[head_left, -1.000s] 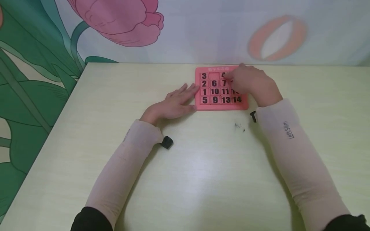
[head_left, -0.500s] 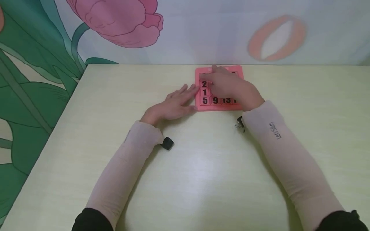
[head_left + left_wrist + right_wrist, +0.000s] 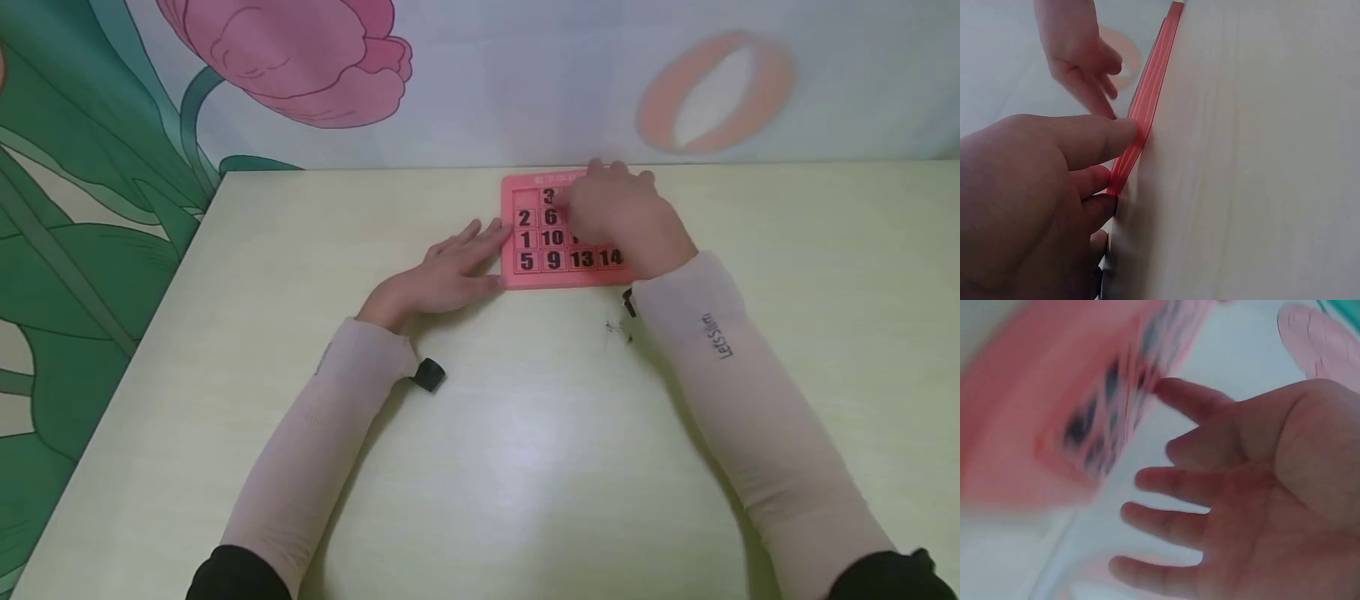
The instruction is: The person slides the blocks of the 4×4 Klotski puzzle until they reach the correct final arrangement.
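Observation:
A red number sliding puzzle (image 3: pixel 570 279) lies flat near the table's far edge, with black numbers on its square tiles. Its top-left cell shows no tile, and the 3 tile (image 3: pixel 548 197) sits just right of that gap. Against the frame's left side, my left hand (image 3: pixel 442 279) rests with thumb and fingers extended, touching the rim (image 3: pixel 1145 103). My right hand (image 3: pixel 618 212) is over the upper right of the puzzle and hides several tiles there. In the right wrist view its index finger (image 3: pixel 1194 399) reaches to the tiles, while the other fingers are spread and hold nothing.
The pale table (image 3: pixel 510 467) stretches toward me, with small dark marks (image 3: pixel 618 331) in front of the puzzle. Behind the far edge stands a wall covering (image 3: pixel 517 83) with a printed pink flower and green leaves.
My right hand went left over the top row, then back right. The 3 tile has slid one cell right, so the gap is now top left. My left hand stays put.

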`<control>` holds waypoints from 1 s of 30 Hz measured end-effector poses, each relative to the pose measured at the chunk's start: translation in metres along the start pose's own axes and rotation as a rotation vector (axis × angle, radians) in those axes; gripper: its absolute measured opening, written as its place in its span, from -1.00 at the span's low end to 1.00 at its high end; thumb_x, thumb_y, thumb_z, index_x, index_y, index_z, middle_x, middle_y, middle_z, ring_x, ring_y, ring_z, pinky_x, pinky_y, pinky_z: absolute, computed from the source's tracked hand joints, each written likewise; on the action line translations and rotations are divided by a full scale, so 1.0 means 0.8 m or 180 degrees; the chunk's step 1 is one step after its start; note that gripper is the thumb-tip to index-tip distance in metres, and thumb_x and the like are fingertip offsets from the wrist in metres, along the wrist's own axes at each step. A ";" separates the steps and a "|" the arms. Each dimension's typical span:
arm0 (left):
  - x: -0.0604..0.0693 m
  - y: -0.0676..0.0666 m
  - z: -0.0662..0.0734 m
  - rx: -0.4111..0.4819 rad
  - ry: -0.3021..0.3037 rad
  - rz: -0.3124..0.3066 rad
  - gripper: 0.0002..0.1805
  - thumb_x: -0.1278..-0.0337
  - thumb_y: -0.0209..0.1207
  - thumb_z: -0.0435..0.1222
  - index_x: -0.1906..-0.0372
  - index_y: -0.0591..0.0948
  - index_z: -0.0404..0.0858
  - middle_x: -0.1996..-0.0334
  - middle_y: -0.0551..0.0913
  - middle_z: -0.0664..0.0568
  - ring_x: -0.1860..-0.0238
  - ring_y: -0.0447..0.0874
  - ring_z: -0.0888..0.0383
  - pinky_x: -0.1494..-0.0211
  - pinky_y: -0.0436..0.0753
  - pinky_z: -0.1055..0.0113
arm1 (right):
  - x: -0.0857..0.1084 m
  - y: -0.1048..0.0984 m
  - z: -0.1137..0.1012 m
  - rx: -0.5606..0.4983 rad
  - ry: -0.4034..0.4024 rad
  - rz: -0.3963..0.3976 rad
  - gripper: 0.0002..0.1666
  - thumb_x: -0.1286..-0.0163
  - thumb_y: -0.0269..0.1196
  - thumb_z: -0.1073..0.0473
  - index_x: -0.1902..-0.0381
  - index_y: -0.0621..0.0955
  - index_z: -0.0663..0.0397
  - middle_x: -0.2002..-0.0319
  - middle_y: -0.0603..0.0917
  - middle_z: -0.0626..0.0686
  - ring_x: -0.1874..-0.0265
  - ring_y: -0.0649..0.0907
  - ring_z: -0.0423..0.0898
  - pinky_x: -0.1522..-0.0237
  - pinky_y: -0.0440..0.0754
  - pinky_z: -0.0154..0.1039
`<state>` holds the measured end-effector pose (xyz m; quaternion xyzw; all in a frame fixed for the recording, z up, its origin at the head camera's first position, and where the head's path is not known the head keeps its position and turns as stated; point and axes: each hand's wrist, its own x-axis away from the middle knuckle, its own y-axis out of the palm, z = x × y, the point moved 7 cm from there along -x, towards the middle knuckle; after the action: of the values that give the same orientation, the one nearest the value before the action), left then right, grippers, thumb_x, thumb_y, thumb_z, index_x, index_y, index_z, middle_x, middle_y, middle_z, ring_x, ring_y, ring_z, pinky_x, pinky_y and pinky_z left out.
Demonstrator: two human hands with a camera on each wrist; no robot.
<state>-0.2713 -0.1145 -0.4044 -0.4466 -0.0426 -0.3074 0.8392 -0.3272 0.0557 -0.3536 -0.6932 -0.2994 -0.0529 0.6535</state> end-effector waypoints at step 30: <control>0.000 0.001 0.005 -0.0185 -0.0054 -0.0030 -0.16 -0.47 0.05 0.05 -0.64 -0.13 0.22 -0.62 -0.25 0.30 -0.56 -0.55 0.28 -0.56 -0.29 0.08 | 0.006 0.020 -0.028 -0.0062 -0.0089 -0.0090 -0.27 -0.60 -0.08 0.18 -0.63 0.05 -0.35 -0.55 -0.27 0.45 -0.51 -0.20 0.45 -0.34 -0.04 0.51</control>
<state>-0.2702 -0.1106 -0.4025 -0.4732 -0.0428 -0.3086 0.8240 -0.3084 0.0370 -0.3626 -0.6959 -0.3177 -0.0552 0.6417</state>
